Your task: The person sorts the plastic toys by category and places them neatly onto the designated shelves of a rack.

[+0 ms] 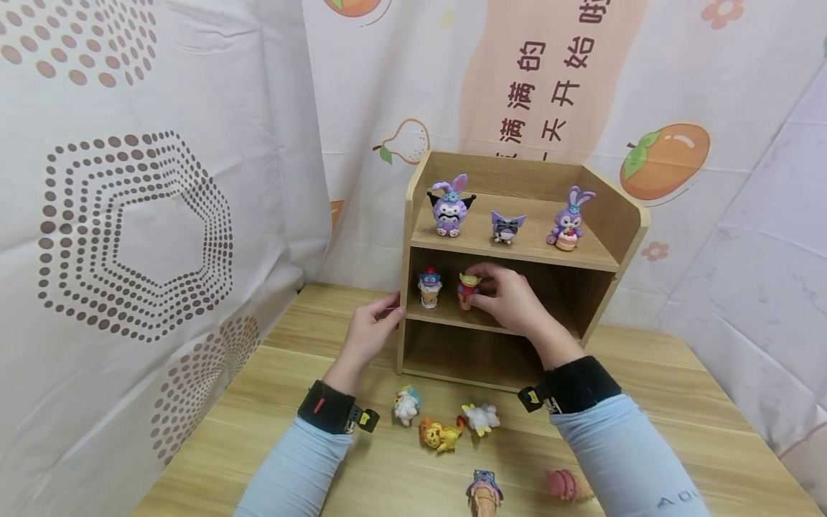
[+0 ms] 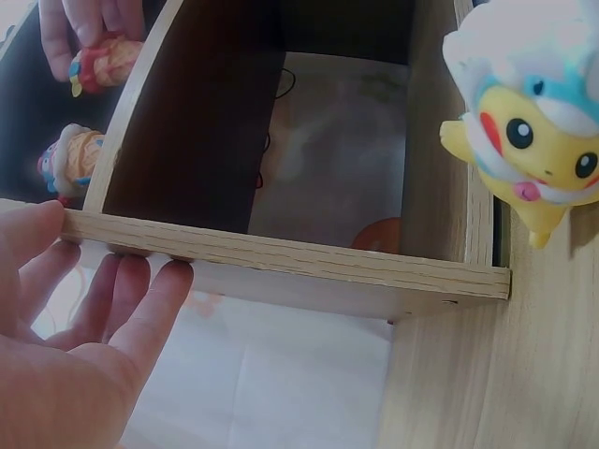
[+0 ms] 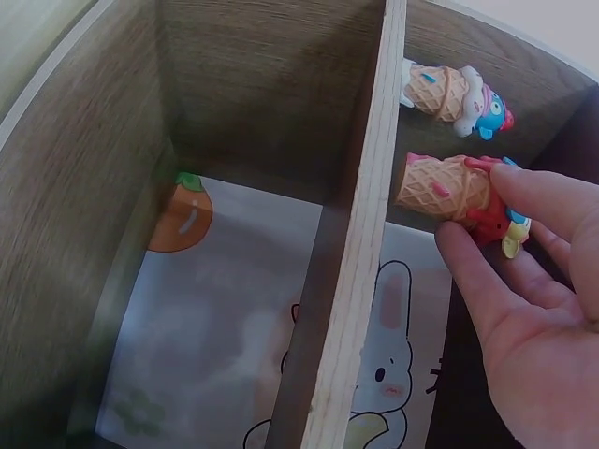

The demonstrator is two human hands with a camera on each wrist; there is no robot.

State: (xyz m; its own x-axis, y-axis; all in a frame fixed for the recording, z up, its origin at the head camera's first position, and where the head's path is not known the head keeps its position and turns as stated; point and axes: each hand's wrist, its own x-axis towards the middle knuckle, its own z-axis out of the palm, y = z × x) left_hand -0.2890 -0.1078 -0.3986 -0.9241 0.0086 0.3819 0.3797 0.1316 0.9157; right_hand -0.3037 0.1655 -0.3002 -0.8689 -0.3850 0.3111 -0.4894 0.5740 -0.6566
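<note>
Red-and-yellow ice-cream-cone figurine point(image 1: 466, 294): while its long axis is held nearly upright, the waffle tip is pointed down, the yellow head up.
Middle compartment point(image 1: 561, 294): the figurine is located here, just beside a blue-headed cone figurine point(image 1: 429, 289).
Right hand point(image 1: 512, 296): extended in from the right; the figurine is pinched between thumb and fingers.
Left hand point(image 1: 371, 329): set against the cabinet's left panel point(image 2: 309, 258), fingers extended, slightly apart, thumb at the front edge.

The wood-grain surface point(image 1: 388, 474) carries a shelf unit point(image 1: 517, 259) at twelve o'clock, a Pikachu figurine point(image 2: 543, 140) and four toys point(image 1: 441, 436) towards six.
</note>
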